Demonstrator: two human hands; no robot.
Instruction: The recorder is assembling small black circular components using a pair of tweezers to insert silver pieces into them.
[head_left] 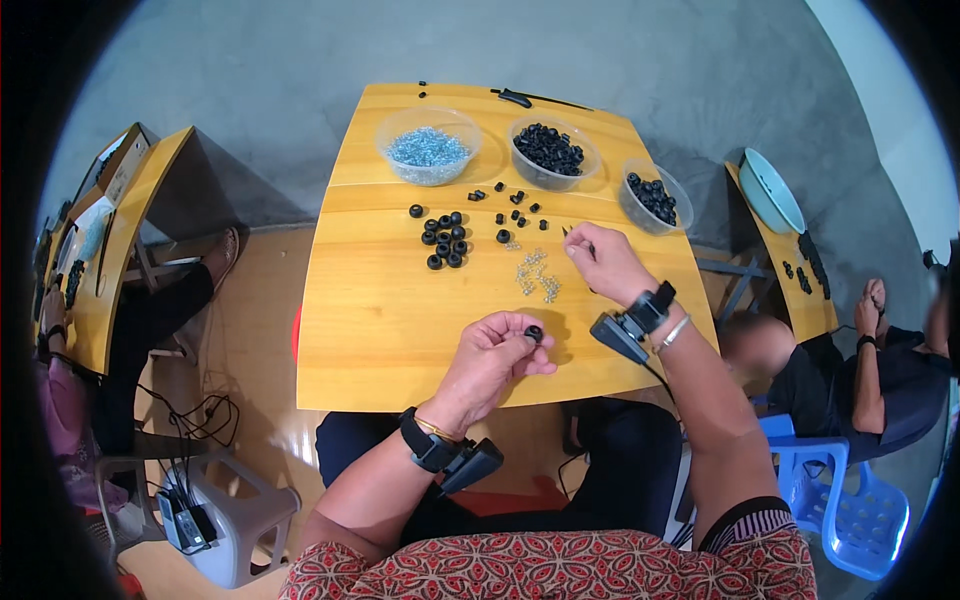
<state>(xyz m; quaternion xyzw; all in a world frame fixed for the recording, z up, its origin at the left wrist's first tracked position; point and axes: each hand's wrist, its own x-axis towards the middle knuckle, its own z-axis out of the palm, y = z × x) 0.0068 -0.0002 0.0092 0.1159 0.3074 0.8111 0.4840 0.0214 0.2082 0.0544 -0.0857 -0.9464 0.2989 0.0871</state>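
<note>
The left hand (487, 357) had its grip narrowed on one round black bead (534, 332), held up between thumb and fingertips just above the near part of the desk (370, 335). The right hand (612, 268) was just over the desk, farther out, its thumb and forefinger close together; something dark showed at the fingertips, but whether that grip held it could not be told.

The bead looked light, hard and smooth, likely to roll or slip if squeezed off-centre. It seemed best taken by its rounded sides, on opposite faces, with the pads of thumb and forefinger and little pressure; breakage seemed a smaller worry than losing it.

Beyond the left hand, more round black beads (444, 238) sat in a loose cluster. Near the right hand lay a scatter of tiny clear beads (538, 275), which would probably be fiddlier and easily brushed aside. Short black beads (517, 197) were strewn farther up. Along the far part of the desk stood three clear tubs: one with pale blue beads (428, 148), one with small black beads (547, 150) and one, toward the right edge, with round black beads. A black-handled tool (515, 98) lay at the far edge.

Off to the right, a co-worker (905, 390) sat near a pale blue basin (772, 192).
</note>
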